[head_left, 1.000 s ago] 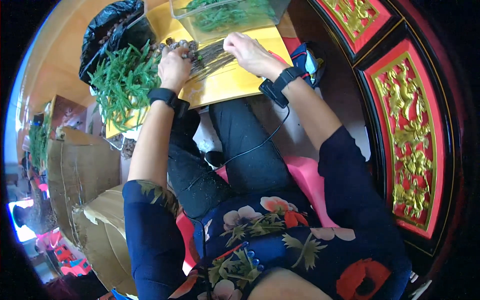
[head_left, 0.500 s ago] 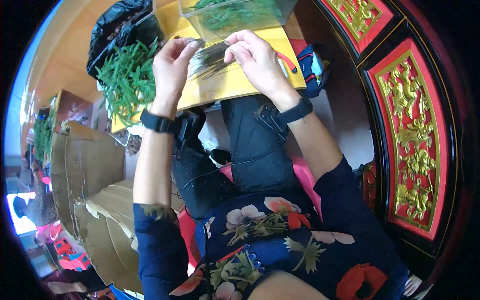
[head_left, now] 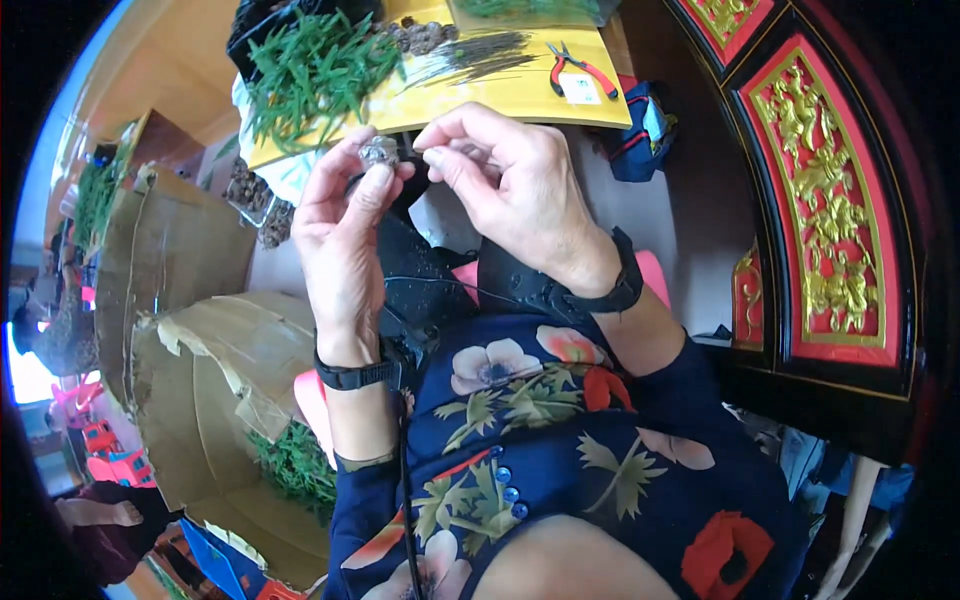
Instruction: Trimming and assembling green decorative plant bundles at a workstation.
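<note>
The left hand [head_left: 345,225] gripped a small, rough, grey-brown pine cone [head_left: 379,153] between thumb and fingers, above the lap near the yellow tabletop's [head_left: 450,103] front edge. The right hand [head_left: 520,185] was curled just beside it, thumb near forefinger; whether it pinched anything could not be told. Green needle-leaved sprigs [head_left: 325,80], thin dark wires [head_left: 485,57] and red-handled metal pliers [head_left: 569,60] lay on the tabletop.

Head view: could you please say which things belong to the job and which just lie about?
Likely for the job: greyish piece in the left hand; dark strands; pine cones; pliers; green sprigs.

Likely lying about: blue bag; white card.
</note>
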`<state>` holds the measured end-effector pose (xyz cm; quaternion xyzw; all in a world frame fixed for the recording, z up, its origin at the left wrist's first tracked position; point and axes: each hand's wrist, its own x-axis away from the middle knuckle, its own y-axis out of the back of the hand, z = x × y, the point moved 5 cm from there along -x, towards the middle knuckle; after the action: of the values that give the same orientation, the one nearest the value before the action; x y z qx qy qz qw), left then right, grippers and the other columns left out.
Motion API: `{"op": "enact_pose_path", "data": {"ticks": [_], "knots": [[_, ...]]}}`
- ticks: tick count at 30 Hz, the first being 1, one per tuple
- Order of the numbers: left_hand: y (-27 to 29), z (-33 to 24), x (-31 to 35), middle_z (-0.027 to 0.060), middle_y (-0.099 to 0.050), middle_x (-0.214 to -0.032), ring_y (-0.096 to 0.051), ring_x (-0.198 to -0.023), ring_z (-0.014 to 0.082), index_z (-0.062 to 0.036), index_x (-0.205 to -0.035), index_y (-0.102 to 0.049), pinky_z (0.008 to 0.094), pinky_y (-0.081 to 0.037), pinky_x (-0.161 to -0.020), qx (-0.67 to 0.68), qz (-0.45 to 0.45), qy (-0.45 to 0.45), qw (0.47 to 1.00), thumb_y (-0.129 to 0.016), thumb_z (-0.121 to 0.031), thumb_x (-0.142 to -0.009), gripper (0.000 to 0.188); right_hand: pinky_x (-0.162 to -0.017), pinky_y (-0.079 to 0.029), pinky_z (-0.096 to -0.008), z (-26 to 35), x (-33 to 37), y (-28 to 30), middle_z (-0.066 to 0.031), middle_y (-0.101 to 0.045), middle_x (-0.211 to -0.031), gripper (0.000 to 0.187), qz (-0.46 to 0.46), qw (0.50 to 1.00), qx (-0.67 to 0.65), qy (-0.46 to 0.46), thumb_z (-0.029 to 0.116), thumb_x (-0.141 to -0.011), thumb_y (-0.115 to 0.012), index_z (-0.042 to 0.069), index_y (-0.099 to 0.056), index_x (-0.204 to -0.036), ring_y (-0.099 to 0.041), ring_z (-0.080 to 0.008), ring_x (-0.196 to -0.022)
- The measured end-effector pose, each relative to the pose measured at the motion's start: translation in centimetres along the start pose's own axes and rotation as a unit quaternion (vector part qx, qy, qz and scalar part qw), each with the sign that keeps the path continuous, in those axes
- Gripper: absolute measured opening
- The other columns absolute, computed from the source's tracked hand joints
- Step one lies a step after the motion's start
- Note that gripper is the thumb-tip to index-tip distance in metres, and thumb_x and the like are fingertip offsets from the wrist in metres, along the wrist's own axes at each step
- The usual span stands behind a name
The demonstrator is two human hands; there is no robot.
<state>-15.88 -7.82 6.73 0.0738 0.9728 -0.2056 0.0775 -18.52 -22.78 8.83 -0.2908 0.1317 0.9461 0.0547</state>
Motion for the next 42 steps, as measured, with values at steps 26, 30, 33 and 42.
{"op": "enact_pose_path", "data": {"ticks": [26, 30, 33, 42], "knots": [[2.2, -1.6, 2.6, 0.0071, -0.061, -0.099, -0.06, -0.084, 0.0115, 0.0017, -0.11, -0.058, 0.0223, -0.05, -0.076, -0.067, -0.054, -0.099, 0.991, -0.067, 0.008, -0.076, 0.035, -0.054, -0.048, -0.029, 3.0, 1.7, -2.3, -0.0115, -0.061, -0.069, 0.013, -0.029, 0.987, 0.122, 0.097, -0.004, -0.08, -0.058, 0.001, -0.057, -0.092, -0.064, -0.023, -0.061], [2.0, -1.4, 2.7, 0.0075, -0.06, -0.103, -0.059, -0.087, 0.0101, 0.0016, -0.108, -0.058, 0.0219, -0.049, -0.077, -0.077, -0.062, -0.111, 0.989, -0.067, 0.009, -0.076, 0.035, -0.053, -0.048, -0.0297, 3.2, 1.7, -2.6, -0.0111, -0.06, -0.068, 0.017, -0.037, 0.99, 0.1, 0.088, -0.005, -0.08, -0.057, 0.001, -0.055, -0.096, -0.063, -0.0229, -0.061], [1.7, -1.2, 2.8, 0.0071, -0.06, -0.103, -0.058, -0.088, 0.0093, 0.0013, -0.108, -0.058, 0.0218, -0.049, -0.078, -0.063, -0.059, -0.104, 0.991, -0.067, 0.01, -0.075, 0.035, -0.053, -0.048, -0.03, 3.3, 1.8, -2.6, -0.0107, -0.06, -0.068, 0.02, -0.046, 0.991, 0.097, 0.077, -0.005, -0.08, -0.057, 0.001, -0.054, -0.099, -0.063, -0.0229, -0.06], [1.0, -0.5, 2.8, 0.005, -0.06, -0.103, -0.058, -0.087, 0.0091, -0.0012, -0.109, -0.058, 0.0231, -0.05, -0.074, -0.009, -0.017, -0.057, 0.998, -0.063, 0.0, -0.084, 0.026, -0.054, -0.049, -0.0303, 3.3, 1.8, -2.6, -0.0101, -0.06, -0.067, 0.022, -0.06, 0.99, 0.101, 0.081, -0.004, -0.081, -0.057, 0.002, -0.052, -0.101, -0.064, -0.0229, -0.061]]}}
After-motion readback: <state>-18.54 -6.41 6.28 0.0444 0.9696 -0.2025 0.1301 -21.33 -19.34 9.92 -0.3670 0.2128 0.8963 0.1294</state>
